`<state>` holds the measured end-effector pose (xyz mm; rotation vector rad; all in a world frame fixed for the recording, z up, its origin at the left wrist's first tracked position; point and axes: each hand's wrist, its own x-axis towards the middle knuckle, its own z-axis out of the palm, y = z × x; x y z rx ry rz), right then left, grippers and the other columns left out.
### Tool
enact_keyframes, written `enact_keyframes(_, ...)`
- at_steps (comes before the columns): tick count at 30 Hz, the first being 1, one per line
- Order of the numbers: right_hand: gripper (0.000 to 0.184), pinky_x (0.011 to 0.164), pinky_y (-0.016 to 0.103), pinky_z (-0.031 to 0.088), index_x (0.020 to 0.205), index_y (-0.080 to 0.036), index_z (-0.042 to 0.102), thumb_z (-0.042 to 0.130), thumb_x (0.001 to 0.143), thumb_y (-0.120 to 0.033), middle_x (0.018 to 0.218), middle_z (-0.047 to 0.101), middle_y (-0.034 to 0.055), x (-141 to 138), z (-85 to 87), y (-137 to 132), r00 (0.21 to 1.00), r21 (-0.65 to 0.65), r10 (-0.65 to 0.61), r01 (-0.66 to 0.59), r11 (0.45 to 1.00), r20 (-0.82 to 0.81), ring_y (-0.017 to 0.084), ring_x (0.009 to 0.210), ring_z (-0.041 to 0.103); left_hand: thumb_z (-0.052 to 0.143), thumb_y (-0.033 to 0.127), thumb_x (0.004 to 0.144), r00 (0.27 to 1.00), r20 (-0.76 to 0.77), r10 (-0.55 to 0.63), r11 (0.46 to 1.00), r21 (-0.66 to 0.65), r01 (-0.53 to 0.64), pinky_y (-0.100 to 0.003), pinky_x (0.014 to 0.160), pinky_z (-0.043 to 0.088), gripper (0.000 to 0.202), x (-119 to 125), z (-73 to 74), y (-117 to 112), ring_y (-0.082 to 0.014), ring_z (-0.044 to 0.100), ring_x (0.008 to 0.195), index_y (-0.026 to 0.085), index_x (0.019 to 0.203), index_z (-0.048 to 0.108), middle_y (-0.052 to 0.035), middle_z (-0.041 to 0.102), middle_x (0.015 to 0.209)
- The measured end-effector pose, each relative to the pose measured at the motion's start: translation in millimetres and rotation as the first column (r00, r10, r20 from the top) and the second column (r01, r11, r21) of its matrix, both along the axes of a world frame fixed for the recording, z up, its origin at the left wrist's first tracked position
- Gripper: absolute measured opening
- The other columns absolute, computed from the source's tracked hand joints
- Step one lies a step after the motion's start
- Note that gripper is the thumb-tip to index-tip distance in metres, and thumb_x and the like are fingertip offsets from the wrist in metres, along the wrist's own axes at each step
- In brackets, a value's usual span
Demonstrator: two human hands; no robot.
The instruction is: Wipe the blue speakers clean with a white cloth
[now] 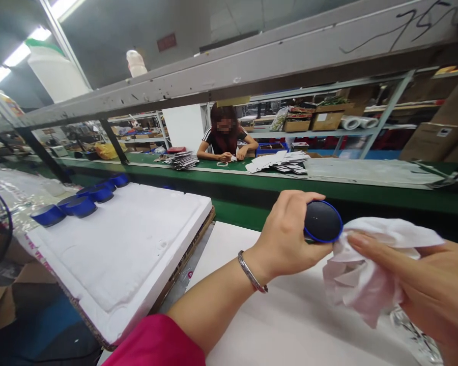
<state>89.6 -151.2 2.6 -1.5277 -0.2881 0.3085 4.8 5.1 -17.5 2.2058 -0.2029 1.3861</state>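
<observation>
The blue-rimmed disc [323, 221] is right of centre in the frame, its dark round face turned toward me and its blue edge showing all round. My left hand [286, 234] grips it from the left, fingers over the top and thumb underneath, so it is held up clear of the white sheet [232, 254] below. My right hand [423, 274], at the right edge of the frame, has a crumpled white cloth [374, 254] bunched in its grip, thumb pressed on the near side. The cloth comes right up to the disc's right edge; I cannot tell whether it presses on the rim.

On my left wrist is a silver bracelet [251, 273], and my magenta sleeve [160, 343] fills the bottom of the frame, left of centre. In the left half lies a white foam board [125, 249], with a cluster of similar blue pieces [81, 206] along its far left side. A green bench [232, 211] runs across behind my work. Beyond it, at upper centre, a co-worker [225, 134] sits with both hands low over the bench, between a smaller stack of cards [181, 160] and a spread-out white pile [278, 161]. A grey beam [213, 66] slants across the top.
</observation>
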Motion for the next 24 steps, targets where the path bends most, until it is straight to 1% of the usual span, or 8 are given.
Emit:
enact_keyframes(2,0.044,0.049,0.034,0.051,0.06,-0.021,0.072,0.098,0.027,-0.034,0.072,0.069,0.0078,-0.1,0.9,-1.3,1.0,-0.055,-0.001,0.003,0.998,0.026,0.026,0.065,0.063,0.074,0.021,0.078,1.0,-0.021,-0.015,1.0,0.001,0.015,-0.049,0.103,0.058,0.058,0.4,-1.4,-0.3,-0.0307,0.062,0.121,0.022,0.13,0.048,-0.0117,0.063,0.125)
enact_keyframes(5,0.041,0.05,0.033,0.049,0.058,-0.021,0.071,0.098,0.036,-0.043,0.057,0.057,0.0025,-1.3,0.3,-4.0,0.991,-0.165,0.032,-0.01,0.986,0.129,0.024,0.061,0.058,0.071,0.018,0.078,0.999,-0.018,-0.027,1.0,0.013,0.027,-0.049,0.104,0.058,0.056,0.4,-2.8,-0.7,-0.031,0.061,0.121,0.022,0.13,0.049,-0.0123,0.063,0.125)
enact_keyframes(8,0.041,0.05,0.031,0.047,0.056,-0.021,0.07,0.095,0.044,-0.052,0.055,0.053,0.0014,-0.8,-0.6,-6.8,0.976,-0.2,0.03,0.014,0.98,0.217,0.02,0.059,0.054,0.069,0.019,0.08,0.999,0.017,-0.032,0.999,0.019,0.032,-0.047,0.102,0.058,0.052,0.4,-3.3,-0.5,-0.0298,0.061,0.119,0.02,0.128,0.05,-0.0129,0.063,0.123)
enact_keyframes(11,0.043,0.052,0.033,0.049,0.052,-0.022,0.065,0.096,0.041,-0.05,0.049,0.044,-0.0004,-1.6,0.6,-8.2,0.979,-0.245,0.089,-0.042,0.969,0.183,0.024,0.06,0.057,0.07,0.019,0.08,0.999,0.004,-0.038,0.999,0.015,0.038,-0.048,0.103,0.058,0.054,0.2,-2.9,0.0,-0.0298,0.061,0.12,0.021,0.129,0.049,-0.0125,0.063,0.125)
enact_keyframes(13,0.046,0.053,0.033,0.05,0.048,-0.024,0.058,0.095,0.043,-0.052,0.045,0.037,-0.0014,-4.5,1.8,-8.2,0.979,-0.246,0.071,-0.022,0.969,0.192,0.026,0.061,0.058,0.07,0.021,0.08,0.999,-0.012,-0.035,0.999,0.014,0.035,-0.048,0.104,0.057,0.053,0.1,-2.6,0.3,-0.0299,0.06,0.12,0.021,0.129,0.049,-0.0123,0.063,0.125)
enact_keyframes(16,0.047,0.054,0.034,0.049,0.047,-0.025,0.056,0.09,0.048,-0.057,0.047,0.04,-0.0008,-9.0,2.6,-7.9,0.97,-0.188,-0.004,0.051,0.981,0.245,0.023,0.058,0.055,0.07,0.022,0.082,0.999,-0.016,-0.033,0.999,0.011,0.033,-0.047,0.104,0.057,0.052,0.1,-2.6,0.8,-0.0292,0.061,0.119,0.021,0.129,0.049,-0.0121,0.062,0.123)
enact_keyframes(20,0.046,0.052,0.036,0.048,0.052,-0.022,0.065,0.093,0.041,-0.056,0.05,0.048,0.0012,-8.5,1.0,-7.8,0.975,-0.222,0.023,0.027,0.975,0.219,0.021,0.053,0.049,0.07,0.02,0.08,0.998,0.0,-0.058,0.998,0.024,0.058,-0.046,0.103,0.057,0.053,0.4,-2.8,1.3,-0.0291,0.061,0.119,0.02,0.129,0.05,-0.0122,0.063,0.123)
enact_keyframes(24,0.044,0.05,0.033,0.043,0.052,-0.022,0.066,0.09,0.049,-0.059,0.046,0.041,-0.0006,-6.8,-0.3,-6.8,0.969,-0.242,0.032,0.029,0.97,0.244,0.019,0.052,0.046,0.069,0.019,0.08,0.999,0.008,-0.046,0.998,0.046,0.045,-0.044,0.101,0.058,0.051,0.3,-3.2,0.7,-0.0285,0.061,0.117,0.018,0.128,0.052,-0.0126,0.063,0.122)
